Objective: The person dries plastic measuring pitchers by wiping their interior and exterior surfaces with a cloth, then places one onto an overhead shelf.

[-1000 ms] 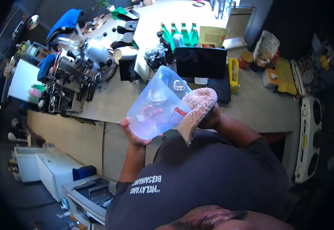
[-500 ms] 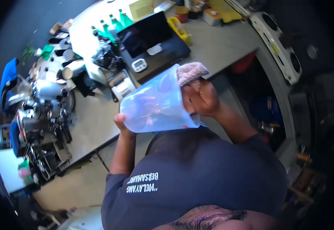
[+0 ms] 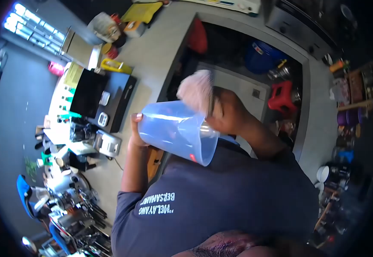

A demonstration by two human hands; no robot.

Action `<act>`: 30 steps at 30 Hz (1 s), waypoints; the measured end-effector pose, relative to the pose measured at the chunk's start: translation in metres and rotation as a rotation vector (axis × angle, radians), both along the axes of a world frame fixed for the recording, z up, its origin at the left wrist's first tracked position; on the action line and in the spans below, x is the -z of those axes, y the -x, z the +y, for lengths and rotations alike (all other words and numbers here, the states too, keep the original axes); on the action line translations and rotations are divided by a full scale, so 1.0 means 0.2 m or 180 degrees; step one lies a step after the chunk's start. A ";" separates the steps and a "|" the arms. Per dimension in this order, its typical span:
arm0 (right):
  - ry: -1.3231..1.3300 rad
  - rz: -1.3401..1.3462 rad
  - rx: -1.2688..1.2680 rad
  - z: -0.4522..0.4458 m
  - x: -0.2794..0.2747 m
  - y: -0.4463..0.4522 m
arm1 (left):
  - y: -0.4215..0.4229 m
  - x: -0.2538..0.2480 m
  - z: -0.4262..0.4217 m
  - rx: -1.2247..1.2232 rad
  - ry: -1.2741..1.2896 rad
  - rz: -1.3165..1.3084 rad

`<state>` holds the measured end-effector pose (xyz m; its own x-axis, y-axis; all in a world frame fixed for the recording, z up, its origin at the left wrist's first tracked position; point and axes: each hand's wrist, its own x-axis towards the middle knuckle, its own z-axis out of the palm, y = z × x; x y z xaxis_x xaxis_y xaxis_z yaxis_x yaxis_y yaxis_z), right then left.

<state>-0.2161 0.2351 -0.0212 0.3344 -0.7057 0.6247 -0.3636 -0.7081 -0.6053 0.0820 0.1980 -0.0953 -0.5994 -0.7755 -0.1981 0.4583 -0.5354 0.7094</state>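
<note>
A translucent bluish plastic jug (image 3: 169,124) lies tilted on its side in front of my chest, its wide mouth toward the right and a small red mark near the rim. My left hand (image 3: 138,132) is closed round its base end, with the thumb showing on top. At the mouth, my right hand (image 3: 229,112) grips a pinkish cloth (image 3: 197,91) that bunches up over the upper rim. Part of the right fingers is hidden behind the cloth and the rim, and the cloth is slightly blurred.
A grey counter (image 3: 152,55) bears a black box with a dark screen (image 3: 90,94), a white timer (image 3: 103,119) and a yellow holder (image 3: 116,66). Metal utensils (image 3: 83,205) crowd the lower left. Beyond the counter are a blue drum (image 3: 261,55) and a red stool (image 3: 282,96).
My view has swung to the right, showing the floor and right-hand shelves. The jug's mouth now tips lower, and the cloth has come off its earlier place to the outer upper rim.
</note>
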 end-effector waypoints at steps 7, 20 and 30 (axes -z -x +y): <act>-0.1915 -0.0544 0.0014 0.21 0.13 0.81 | 0.71 -0.01 -0.04 0.0515 0.0173 0.0315; -0.1665 -0.0960 -0.0096 0.63 0.24 1.71 | 2.05 -0.24 -0.46 0.2149 0.1201 0.0424; -0.1618 -0.1138 0.0983 0.02 0.06 2.03 | 2.86 -0.16 -0.70 0.2859 0.1573 0.0208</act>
